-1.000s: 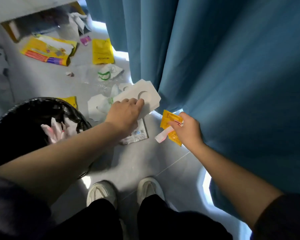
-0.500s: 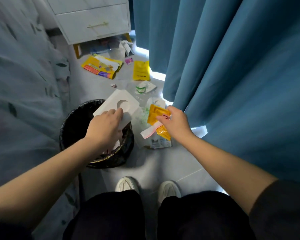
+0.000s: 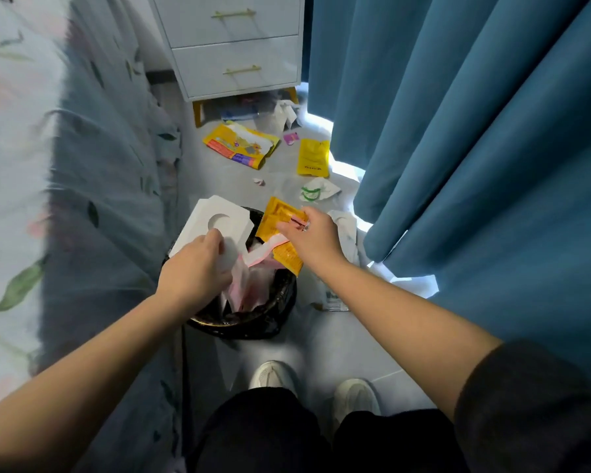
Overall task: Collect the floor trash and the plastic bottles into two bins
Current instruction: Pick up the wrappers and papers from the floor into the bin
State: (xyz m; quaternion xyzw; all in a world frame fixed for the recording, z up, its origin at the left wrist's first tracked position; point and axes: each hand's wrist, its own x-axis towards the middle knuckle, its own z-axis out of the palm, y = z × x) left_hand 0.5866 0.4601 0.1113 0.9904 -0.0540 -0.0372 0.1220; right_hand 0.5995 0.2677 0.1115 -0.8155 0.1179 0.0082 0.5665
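A round bin with a black liner stands on the floor in front of my feet, with pink and white scraps inside. My left hand grips a white cardboard piece with a round cut-out over the bin's left rim. My right hand pinches an orange-yellow wrapper together with a pink-white strip over the bin's right side. No plastic bottle shows clearly.
More litter lies beyond the bin: a yellow printed bag, a yellow pouch, a white wrapper with green print, a flat packet. A white drawer unit stands behind, a bed cover left, a blue curtain right.
Both hands have carried their trash leftward from near the curtain to above the bin. My view has lifted, so the drawer unit now shows.
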